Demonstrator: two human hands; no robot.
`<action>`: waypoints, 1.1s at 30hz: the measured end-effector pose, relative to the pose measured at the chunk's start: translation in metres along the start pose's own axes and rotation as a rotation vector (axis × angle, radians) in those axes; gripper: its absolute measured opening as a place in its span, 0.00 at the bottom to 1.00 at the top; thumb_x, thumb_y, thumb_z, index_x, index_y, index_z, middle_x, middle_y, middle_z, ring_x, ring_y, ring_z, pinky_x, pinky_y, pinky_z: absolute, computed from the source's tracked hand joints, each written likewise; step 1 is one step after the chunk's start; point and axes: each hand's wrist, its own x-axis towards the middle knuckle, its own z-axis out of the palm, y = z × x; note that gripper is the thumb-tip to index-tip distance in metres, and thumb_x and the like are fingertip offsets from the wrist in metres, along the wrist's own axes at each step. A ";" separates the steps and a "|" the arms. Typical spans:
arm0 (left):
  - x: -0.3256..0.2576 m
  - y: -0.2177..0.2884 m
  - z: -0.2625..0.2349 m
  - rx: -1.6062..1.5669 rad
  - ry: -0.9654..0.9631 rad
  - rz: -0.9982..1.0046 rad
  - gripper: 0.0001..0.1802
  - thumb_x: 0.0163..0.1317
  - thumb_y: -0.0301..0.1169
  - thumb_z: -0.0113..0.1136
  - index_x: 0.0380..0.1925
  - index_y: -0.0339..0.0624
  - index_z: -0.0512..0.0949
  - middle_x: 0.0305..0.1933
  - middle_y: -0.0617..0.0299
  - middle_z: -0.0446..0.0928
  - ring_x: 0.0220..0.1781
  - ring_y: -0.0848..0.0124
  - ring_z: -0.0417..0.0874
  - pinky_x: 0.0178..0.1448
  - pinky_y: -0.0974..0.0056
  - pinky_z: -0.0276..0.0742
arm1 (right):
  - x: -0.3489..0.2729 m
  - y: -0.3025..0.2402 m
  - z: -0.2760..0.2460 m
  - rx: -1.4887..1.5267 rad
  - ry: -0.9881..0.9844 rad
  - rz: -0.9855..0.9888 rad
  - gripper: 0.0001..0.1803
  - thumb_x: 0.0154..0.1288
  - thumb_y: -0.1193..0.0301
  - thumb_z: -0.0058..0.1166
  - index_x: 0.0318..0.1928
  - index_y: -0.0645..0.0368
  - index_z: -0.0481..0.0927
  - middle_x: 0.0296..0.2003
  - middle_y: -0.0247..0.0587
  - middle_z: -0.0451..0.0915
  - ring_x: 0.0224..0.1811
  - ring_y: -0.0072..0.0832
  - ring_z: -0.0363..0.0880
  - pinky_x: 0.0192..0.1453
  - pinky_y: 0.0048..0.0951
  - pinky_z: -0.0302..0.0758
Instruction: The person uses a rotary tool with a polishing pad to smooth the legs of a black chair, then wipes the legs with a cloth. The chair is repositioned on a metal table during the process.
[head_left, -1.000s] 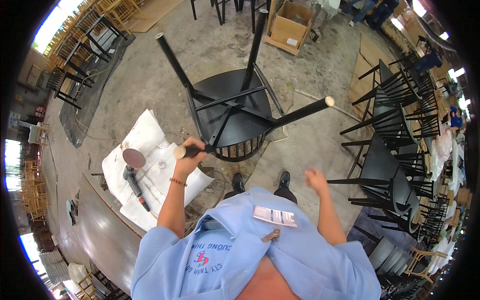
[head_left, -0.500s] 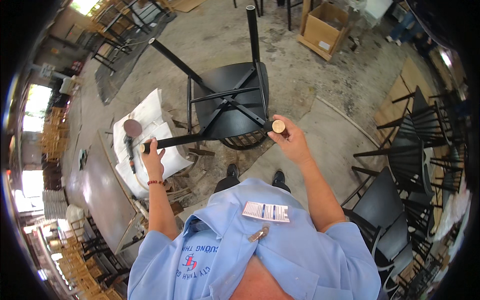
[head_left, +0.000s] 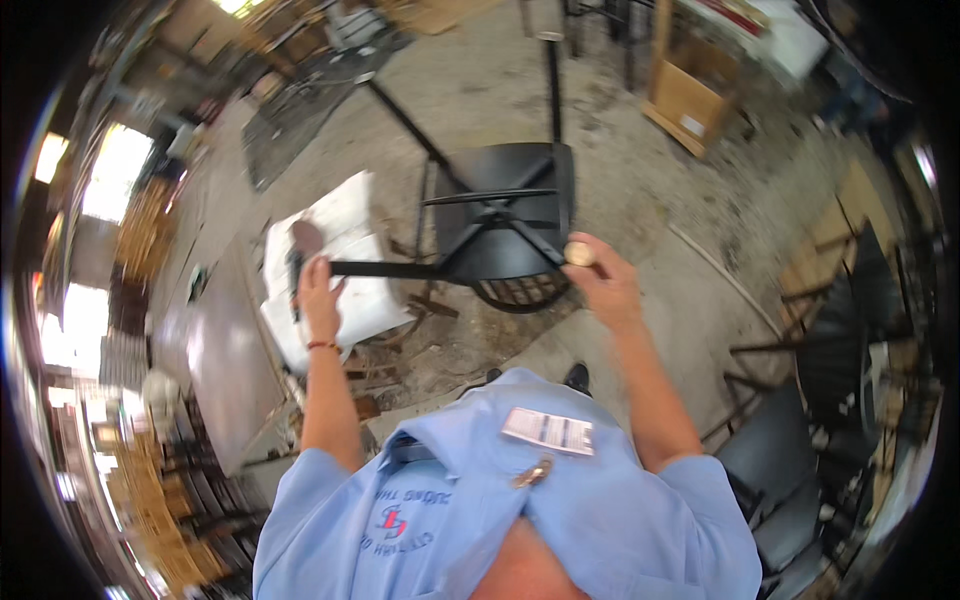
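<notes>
A black wooden chair [head_left: 505,230] hangs in front of me, tipped so its underside, cross braces and legs show. My left hand [head_left: 320,297] is closed round the end of one near leg. At the end of the other near leg, with its bare wood tip facing up, my right hand [head_left: 608,285] grips. The two far legs point away from me, and the spindle back shows below the seat. Beside my left hand, a handheld sander [head_left: 305,240] with a round brownish disc lies on a white sheet [head_left: 350,215].
Several dark chairs [head_left: 775,440] stand stacked at the right. A cardboard box [head_left: 695,90] sits at the far right on the concrete floor [head_left: 640,190]. To the left is a large flat panel [head_left: 225,350], and bundled light wood pieces [head_left: 150,225] stand beyond it.
The whole view has shifted, with the chair and surroundings appearing further right; the picture is blurred. Both hands keep hold of the chair legs.
</notes>
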 end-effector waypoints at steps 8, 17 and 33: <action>-0.061 -0.089 0.004 -0.633 0.246 -0.899 0.19 0.64 0.34 0.62 0.51 0.35 0.80 0.43 0.55 0.84 0.45 0.64 0.85 0.49 0.64 0.81 | -0.012 -0.020 0.011 0.217 0.091 0.243 0.23 0.70 0.69 0.55 0.64 0.58 0.76 0.51 0.37 0.80 0.40 0.22 0.85 0.39 0.23 0.82; -0.065 -0.252 -0.032 0.448 -0.040 -0.828 0.17 0.64 0.36 0.57 0.45 0.33 0.80 0.42 0.42 0.82 0.49 0.44 0.83 0.55 0.47 0.78 | -0.019 0.023 -0.002 0.755 0.095 0.187 0.31 0.73 0.61 0.57 0.72 0.52 0.64 0.71 0.32 0.67 0.53 0.31 0.83 0.50 0.31 0.82; 0.048 -0.249 -0.050 -1.282 0.087 -1.161 0.06 0.66 0.31 0.62 0.36 0.48 0.73 0.22 0.68 0.72 0.12 0.80 0.63 0.14 0.73 0.57 | -0.025 -0.013 0.019 0.792 0.314 0.415 0.32 0.75 0.43 0.46 0.64 0.55 0.73 0.60 0.36 0.76 0.45 0.34 0.82 0.48 0.37 0.81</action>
